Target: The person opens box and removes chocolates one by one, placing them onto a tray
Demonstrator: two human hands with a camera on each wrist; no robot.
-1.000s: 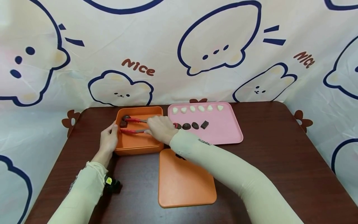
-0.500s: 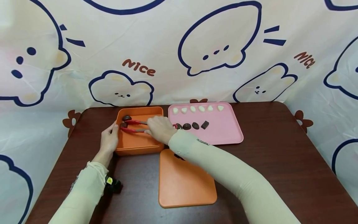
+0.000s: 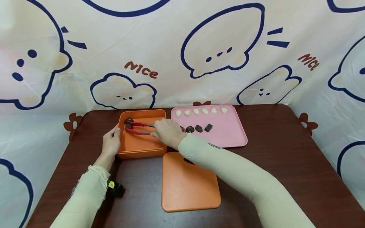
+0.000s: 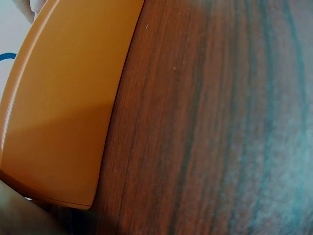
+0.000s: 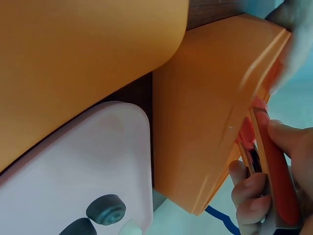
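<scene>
My right hand point(image 3: 169, 130) grips a pair of red-tipped tongs point(image 3: 141, 124), whose tips reach into the orange box point(image 3: 142, 143). Between those tips sits a dark chocolate point(image 3: 129, 126). Another dark chocolate point(image 3: 129, 120) lies just behind it, by the box's left wall. My left hand point(image 3: 111, 142) holds the box at its left side, thumb near the rim. In the right wrist view, the thumb and fingers of the right hand wrap the tong handles point(image 5: 279, 171). The left wrist view shows mostly the outer wall of the box point(image 4: 63, 98).
A pink tray point(image 3: 225, 136) right of the box bears a row of white pieces point(image 3: 205, 111) and a row of dark chocolates point(image 3: 199, 128), partly behind my right hand. An orange lid point(image 3: 191, 193) lies in front, under my right forearm. A patterned cloth hangs behind the table.
The tong tips have drawn closer together around the nearer chocolate and shifted slightly right. My left hand stays at the box.
</scene>
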